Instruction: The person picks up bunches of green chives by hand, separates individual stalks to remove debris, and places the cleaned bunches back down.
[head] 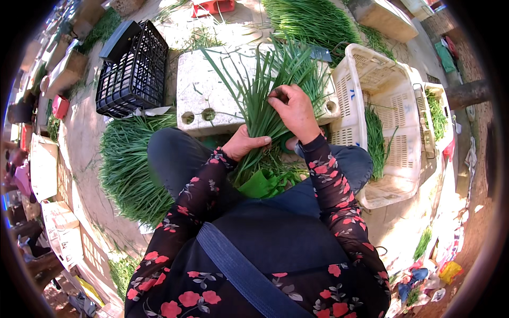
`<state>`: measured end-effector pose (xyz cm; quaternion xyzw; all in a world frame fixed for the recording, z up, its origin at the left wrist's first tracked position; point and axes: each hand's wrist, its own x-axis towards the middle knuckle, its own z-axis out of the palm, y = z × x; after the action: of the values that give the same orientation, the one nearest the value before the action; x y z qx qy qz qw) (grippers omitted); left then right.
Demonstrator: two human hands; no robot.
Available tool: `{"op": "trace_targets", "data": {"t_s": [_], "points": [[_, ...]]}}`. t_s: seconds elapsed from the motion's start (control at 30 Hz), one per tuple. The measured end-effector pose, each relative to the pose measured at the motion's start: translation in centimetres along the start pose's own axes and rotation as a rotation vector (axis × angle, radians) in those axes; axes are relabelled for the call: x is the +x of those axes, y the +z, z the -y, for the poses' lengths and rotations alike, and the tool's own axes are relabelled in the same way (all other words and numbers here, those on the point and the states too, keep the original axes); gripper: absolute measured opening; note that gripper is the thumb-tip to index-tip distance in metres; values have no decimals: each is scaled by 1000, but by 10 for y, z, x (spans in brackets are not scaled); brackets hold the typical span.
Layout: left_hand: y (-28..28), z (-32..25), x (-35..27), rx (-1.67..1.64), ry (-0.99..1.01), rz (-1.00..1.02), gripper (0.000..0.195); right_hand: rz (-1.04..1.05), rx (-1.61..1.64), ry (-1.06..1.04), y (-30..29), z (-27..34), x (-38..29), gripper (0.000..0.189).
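Observation:
My left hand (244, 143) grips a bunch of garlic chives (256, 113) low down, thumb across the stems, with the leaves fanning out away from me. At the bunch's right side, my right hand (296, 109) has its thumb and forefinger pinched together on some of the leaves. Under the leaf tips stands a white foam block (195, 75) with round holes along its near edge. More loose chives (312, 75) lie on the block's right part. Green plastic sheeting (264, 185) lies in my lap below the stems.
A large heap of chives (131, 171) sits by my left knee, below a black plastic crate (139, 71). To my right, a white plastic crate (346, 107) holds some chives (375, 143). Another chive heap (314, 20) lies beyond the block, near a flat bluish plate (318, 52).

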<state>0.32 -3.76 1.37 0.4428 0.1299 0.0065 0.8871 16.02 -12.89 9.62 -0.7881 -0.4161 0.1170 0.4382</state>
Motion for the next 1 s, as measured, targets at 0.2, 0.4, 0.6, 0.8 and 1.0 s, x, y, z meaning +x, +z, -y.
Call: {"op": "trace_targets", "data": {"t_s": [0.2, 0.4, 0.6, 0.8, 1.0], "points": [[2, 1, 1, 26, -21, -80, 17, -53, -38, -62, 0, 1, -7, 20], [5, 2, 1, 45, 21, -121, 19, -15, -227, -34, -6, -3, -9, 22], [-4, 2, 3, -32, 59, -106, 15, -5, -75, 14, -15, -13, -11, 15], [-5, 4, 3, 30, 81, -98, 14, -80, 139, 62, -25, 16, -5, 16], [-7, 5, 4, 43, 68, -74, 16, 6, -16, -89, -8, 17, 5, 26]]}}
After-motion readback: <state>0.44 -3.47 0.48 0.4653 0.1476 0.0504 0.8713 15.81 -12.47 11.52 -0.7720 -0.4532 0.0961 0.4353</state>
